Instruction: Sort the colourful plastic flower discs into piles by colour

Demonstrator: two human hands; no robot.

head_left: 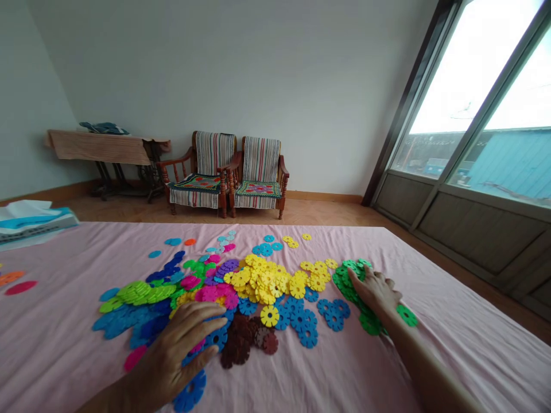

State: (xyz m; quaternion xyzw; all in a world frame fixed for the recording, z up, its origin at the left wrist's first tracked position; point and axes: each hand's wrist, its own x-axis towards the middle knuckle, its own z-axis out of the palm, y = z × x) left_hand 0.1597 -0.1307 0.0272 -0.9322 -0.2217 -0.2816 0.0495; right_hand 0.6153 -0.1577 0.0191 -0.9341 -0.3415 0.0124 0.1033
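Observation:
Notched plastic discs in many colours lie heaped on the pink cloth. My left hand (172,350) hovers low over the near left part of the heap, thumb and fingers apart. Between its fingertips and thumb, a blue disc (216,338) shows on the pile beneath. Dark brown discs (236,341) sit just right of that hand. My right hand (377,291) rests with fingers spread on a group of green discs (348,281), partly covering them. Yellow discs (262,278) form the middle mound, with blue discs (299,321) in front. Lime green discs (146,291) overlap in a row at left.
The pink cloth (344,378) covers a wide surface. A tissue pack (38,223) lies at its far left, with orange discs (11,278) nearby. Beyond stand two wooden armchairs (258,189) and a cloth-covered sewing table (103,149). Windows (451,115) line the right.

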